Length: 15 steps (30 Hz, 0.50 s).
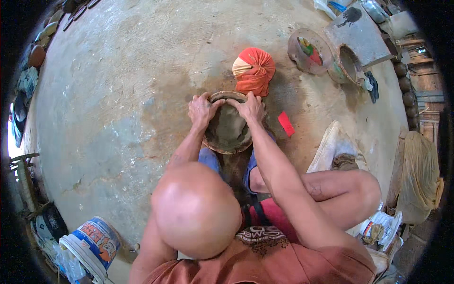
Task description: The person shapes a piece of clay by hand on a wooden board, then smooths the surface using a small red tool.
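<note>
A round bowl-shaped mould (228,151) with a brown rim sits on the floor in front of me, between my feet. Wet grey clay (229,127) lines its inside. My left hand (202,110) grips the far left of the rim, thumb inside against the clay and fingers outside. On the far right my right hand (250,108) holds the rim the same way, its thumb pointing toward the left one. Just beyond the mould, close to my right hand, rests a round bundle wrapped in orange cloth (255,71). A small red strip (285,124) lies to the right.
A white sack (331,139) with a dark lump (345,162) lies to the right by my knee. At the far right stand a translucent basin (298,56), a round tub (336,71) and a grey slab (362,38). A white-and-blue bucket (97,241) is at the near left.
</note>
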Each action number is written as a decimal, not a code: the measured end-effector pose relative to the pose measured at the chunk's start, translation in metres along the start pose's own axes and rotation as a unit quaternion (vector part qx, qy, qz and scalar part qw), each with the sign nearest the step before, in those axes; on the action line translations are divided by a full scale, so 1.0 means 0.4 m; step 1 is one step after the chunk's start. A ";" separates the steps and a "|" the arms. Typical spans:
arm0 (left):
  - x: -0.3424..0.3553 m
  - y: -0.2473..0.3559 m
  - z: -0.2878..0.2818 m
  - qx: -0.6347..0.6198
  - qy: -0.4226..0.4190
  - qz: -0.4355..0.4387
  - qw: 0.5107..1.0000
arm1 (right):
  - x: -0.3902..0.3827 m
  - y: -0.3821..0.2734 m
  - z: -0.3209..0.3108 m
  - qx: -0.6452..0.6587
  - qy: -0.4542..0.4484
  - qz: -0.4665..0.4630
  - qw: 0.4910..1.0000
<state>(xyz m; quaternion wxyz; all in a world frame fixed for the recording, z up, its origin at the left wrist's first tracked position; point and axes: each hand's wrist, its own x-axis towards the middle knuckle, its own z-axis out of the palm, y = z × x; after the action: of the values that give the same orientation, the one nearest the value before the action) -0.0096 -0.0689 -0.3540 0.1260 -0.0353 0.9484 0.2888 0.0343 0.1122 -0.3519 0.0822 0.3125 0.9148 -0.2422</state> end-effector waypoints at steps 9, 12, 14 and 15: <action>-0.020 -0.125 -0.047 -0.014 -0.037 -0.004 0.999 | -0.080 0.005 -0.042 0.017 -0.063 0.037 0.997; -0.076 -0.088 0.018 -0.069 -0.020 0.005 0.997 | -0.088 0.085 -0.022 -0.014 0.029 0.053 0.998; -0.078 -0.096 0.048 -0.084 -0.025 -0.010 0.996 | -0.079 0.103 -0.023 0.053 0.024 0.068 0.996; -0.056 -0.112 0.029 -0.140 -0.056 -0.022 0.988 | -0.066 0.072 -0.023 0.072 0.042 0.080 0.993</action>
<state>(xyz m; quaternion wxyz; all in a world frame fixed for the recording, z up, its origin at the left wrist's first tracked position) 0.0207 -0.0999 -0.3816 0.1791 -0.0569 0.8890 0.4176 0.0729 0.1226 -0.3473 0.0400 0.3994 0.8699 -0.2865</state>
